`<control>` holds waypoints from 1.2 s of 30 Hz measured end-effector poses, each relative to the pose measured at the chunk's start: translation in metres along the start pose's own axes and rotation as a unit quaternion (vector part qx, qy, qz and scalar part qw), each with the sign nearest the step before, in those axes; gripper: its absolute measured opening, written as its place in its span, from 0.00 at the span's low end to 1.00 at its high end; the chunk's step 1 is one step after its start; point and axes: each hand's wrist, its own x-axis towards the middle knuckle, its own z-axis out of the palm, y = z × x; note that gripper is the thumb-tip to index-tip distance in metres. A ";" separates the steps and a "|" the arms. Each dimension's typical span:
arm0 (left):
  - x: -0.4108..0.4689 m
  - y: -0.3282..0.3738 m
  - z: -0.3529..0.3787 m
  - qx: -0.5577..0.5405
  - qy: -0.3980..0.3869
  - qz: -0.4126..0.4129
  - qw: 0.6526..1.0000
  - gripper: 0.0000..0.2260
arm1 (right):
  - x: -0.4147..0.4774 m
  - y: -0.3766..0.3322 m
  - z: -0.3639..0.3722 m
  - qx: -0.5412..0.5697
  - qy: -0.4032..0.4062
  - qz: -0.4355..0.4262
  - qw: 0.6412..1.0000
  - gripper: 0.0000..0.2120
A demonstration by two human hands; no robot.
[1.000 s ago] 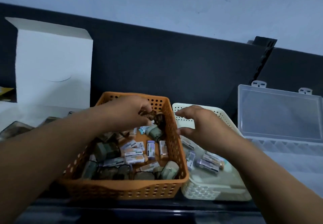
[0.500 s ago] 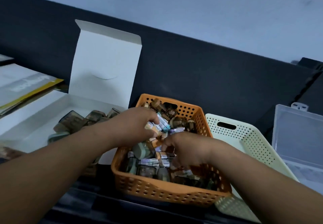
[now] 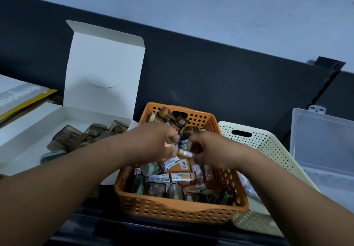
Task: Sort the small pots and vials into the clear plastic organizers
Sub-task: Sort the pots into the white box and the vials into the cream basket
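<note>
A pale wall (image 3: 210,6) and a dark panel (image 3: 210,77) rose behind the dark worktop (image 3: 86,226). The left grip (image 3: 153,142) and right grip (image 3: 212,150) hung close together over the orange perforated basket (image 3: 172,205). The right grip pinched a small white vial (image 3: 186,153) with a tan cap between thumb and fingertips. The left grip, fingers curled, held a small peach-coloured item (image 3: 169,145) too hidden to name. Below both grips the basket held a jumble of labelled vials (image 3: 181,176) and dark tinted pots (image 3: 155,189); beyond them lay cork-topped jars (image 3: 166,112). Left of the left grip an open white cardboard box (image 3: 34,128), lid upright, held more dark pots (image 3: 76,136), with a yellow-edged booklet (image 3: 21,98) farther left. Right of the right grip stood a cream perforated basket (image 3: 268,150), touching the orange one, and farther right a clear plastic organizer (image 3: 321,142) with its lid raised.
</note>
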 end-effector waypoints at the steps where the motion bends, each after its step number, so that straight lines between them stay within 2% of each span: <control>1: 0.002 0.003 0.002 0.000 -0.015 0.005 1.000 0.16 | -0.004 0.004 -0.006 0.020 0.036 0.003 0.999 0.07; 4: 0.010 0.018 0.011 0.020 -0.081 0.016 0.996 0.16 | -0.018 0.021 -0.021 0.077 0.110 0.023 0.991 0.09; 8: 0.023 0.038 0.028 0.106 -0.189 0.027 0.976 0.17 | -0.038 0.046 -0.025 0.104 0.161 0.052 0.980 0.10; 11: 0.027 0.046 0.039 0.192 -0.223 0.047 0.955 0.08 | -0.052 0.062 -0.021 0.110 0.179 0.074 0.975 0.10; 13: 0.030 0.052 0.041 0.235 -0.219 0.050 0.946 0.06 | -0.060 0.071 -0.019 0.119 0.186 0.089 0.971 0.11; 15: 0.030 0.057 0.038 0.236 -0.212 0.034 0.948 0.11 | -0.067 0.079 -0.016 0.128 0.186 0.103 0.969 0.11; 19: 0.040 0.079 0.012 0.110 -0.115 0.007 0.987 0.10 | -0.082 0.099 -0.013 0.120 0.192 0.132 0.965 0.10; 22: 0.054 0.106 -0.003 0.066 -0.032 0.049 0.996 0.06 | -0.091 0.114 -0.011 0.091 0.209 0.161 0.960 0.11; 26: 0.074 0.136 0.015 0.031 -0.012 0.093 0.995 0.11 | -0.104 0.129 -0.008 0.064 0.252 0.181 0.949 0.18; 31: 0.079 0.133 0.029 0.030 -0.032 0.071 0.996 0.22 | -0.110 0.132 -0.011 0.072 0.259 0.153 0.951 0.23; 36: 0.061 0.094 0.003 0.054 0.000 0.024 0.998 0.19 | -0.093 0.102 -0.014 0.035 0.235 0.064 0.969 0.22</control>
